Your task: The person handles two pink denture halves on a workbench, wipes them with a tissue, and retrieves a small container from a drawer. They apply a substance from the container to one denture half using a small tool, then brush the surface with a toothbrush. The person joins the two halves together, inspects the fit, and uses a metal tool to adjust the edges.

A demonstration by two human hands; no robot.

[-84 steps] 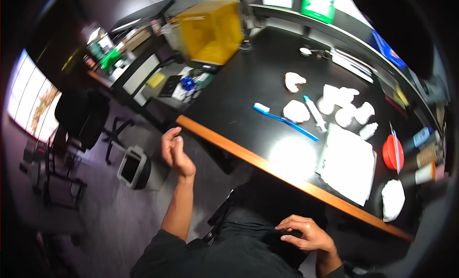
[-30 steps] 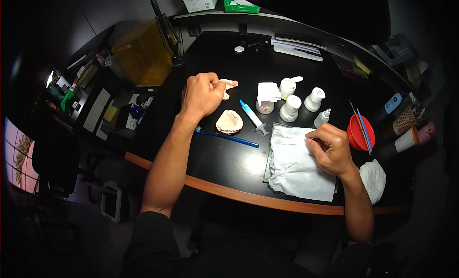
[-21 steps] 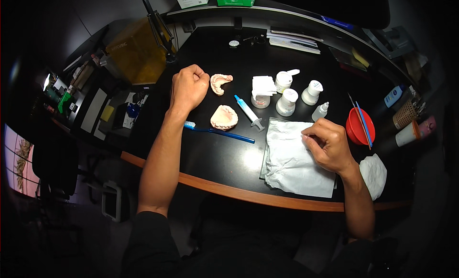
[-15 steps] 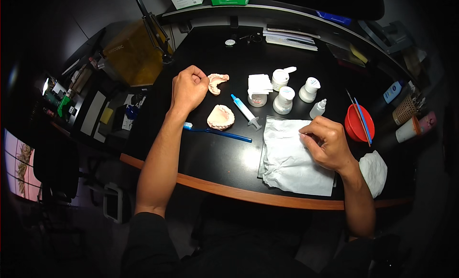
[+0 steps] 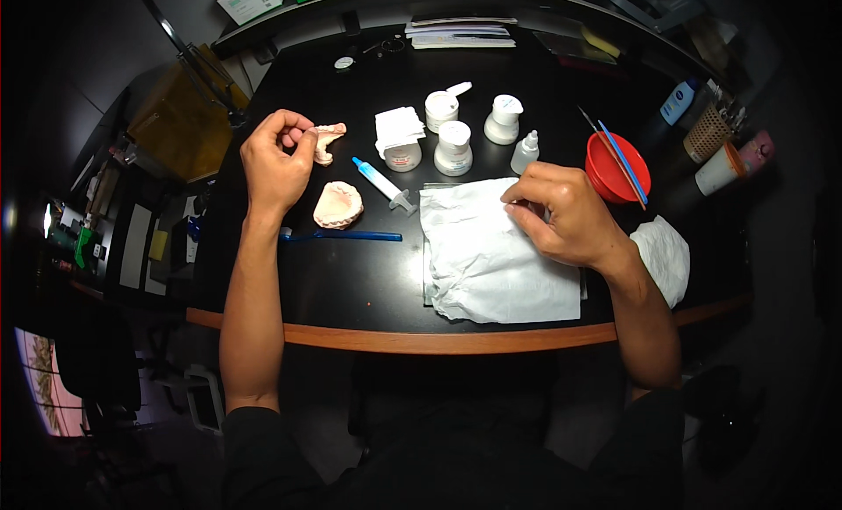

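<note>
At the left of the black table my left hand is closed, thumb and fingers pinching the edge of a pale pink horseshoe-shaped dental cast. The hand covers part of this cast, which looks tilted. Just nearer to me lies a second dental cast, above a blue toothbrush whose head end is partly behind my left wrist. A syringe with blue contents rests beside it. My right hand hovers over a wrinkled white sheet, fingertips pressed together; anything between them is too small to make out.
Behind the sheet stand white jars, one open, one topped with paper squares, plus a small dropper bottle. A red bowl with two thin brushes sits at right, near a crumpled white tissue. The wooden table edge runs in front.
The whole scene has shifted left and up with my head. The horseshoe-shaped cast has tilted in my left hand. My right hand keeps its pinch over the sheet.
</note>
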